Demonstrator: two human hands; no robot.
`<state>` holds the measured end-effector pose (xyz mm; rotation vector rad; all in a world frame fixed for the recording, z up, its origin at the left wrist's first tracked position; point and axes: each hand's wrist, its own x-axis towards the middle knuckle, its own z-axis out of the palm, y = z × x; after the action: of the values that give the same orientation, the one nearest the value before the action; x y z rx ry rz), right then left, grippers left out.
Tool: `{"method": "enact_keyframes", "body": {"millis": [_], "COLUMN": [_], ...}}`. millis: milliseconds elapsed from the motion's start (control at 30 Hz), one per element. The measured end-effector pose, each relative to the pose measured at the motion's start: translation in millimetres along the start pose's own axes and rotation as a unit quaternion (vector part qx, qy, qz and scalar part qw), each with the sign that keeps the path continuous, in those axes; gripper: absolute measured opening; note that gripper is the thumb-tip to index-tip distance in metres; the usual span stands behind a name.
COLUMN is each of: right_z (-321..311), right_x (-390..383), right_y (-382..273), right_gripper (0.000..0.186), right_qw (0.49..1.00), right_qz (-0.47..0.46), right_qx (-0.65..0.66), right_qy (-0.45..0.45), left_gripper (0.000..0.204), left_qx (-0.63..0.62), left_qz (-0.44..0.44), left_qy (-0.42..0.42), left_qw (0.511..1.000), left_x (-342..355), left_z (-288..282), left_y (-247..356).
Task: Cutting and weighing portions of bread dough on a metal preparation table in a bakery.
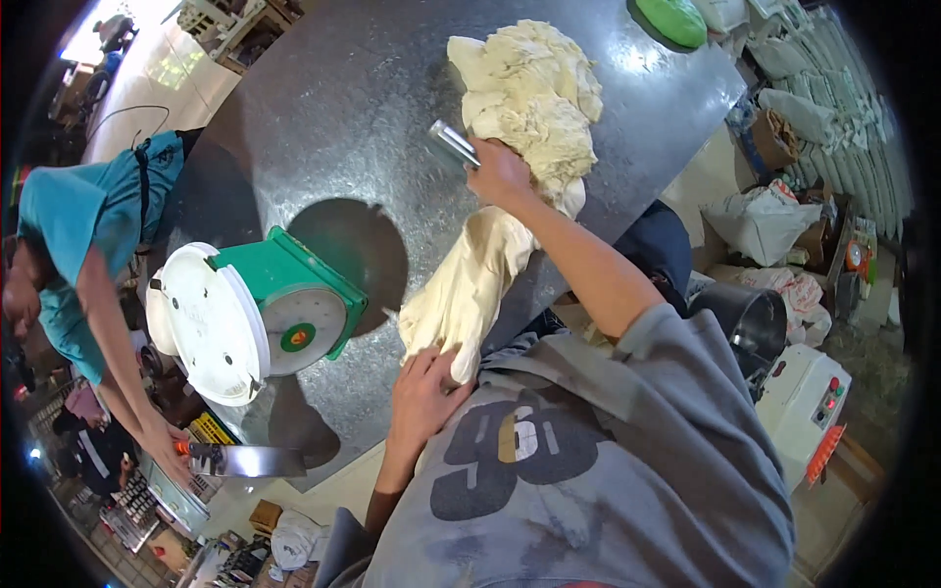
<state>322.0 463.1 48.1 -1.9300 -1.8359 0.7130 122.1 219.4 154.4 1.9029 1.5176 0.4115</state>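
A big, rough, pale mass of dough [534,93] lies on the grey metal table. From it a long smooth strip of dough [469,279] stretches toward me to the near edge. My left hand [423,397] grips the strip's near end, fingers over the top and thumb at its side. In my right hand [502,174] is a metal dough scraper [453,143], its handle showing to the left of my fist beside the bulk of the dough. Whether the scraper's blade touches the dough is hidden by my hand.
Left of the dough stands a green dial scale [294,265] with a white round pan [201,323]. A co-worker in teal [108,211] leans in at the left, near a broad blade [257,461]. A green object [671,22] lies at the far right; sacks [833,118] are stacked beyond.
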Motion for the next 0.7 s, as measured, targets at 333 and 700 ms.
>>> {"method": "enact_keyframes", "body": {"millis": [333,700], "right_z": [-76,24], "right_x": [-136,-87], "right_y": [-5,-1], "right_gripper": [0.034,0.035], "right_qw": [0.981,0.977], "right_qz": [0.159,0.138], "right_qx": [-0.101,-0.16], "right_qy": [0.047,0.03], "left_gripper": [0.074,0.049], "left_qx": [0.065,0.067], "left_qz": [0.118,0.029], "left_qy": [0.013,-0.161], "left_qw": [0.991,0.984], "left_x": [174,117], "left_z": [13,-3], "left_y": [9,-36]}}
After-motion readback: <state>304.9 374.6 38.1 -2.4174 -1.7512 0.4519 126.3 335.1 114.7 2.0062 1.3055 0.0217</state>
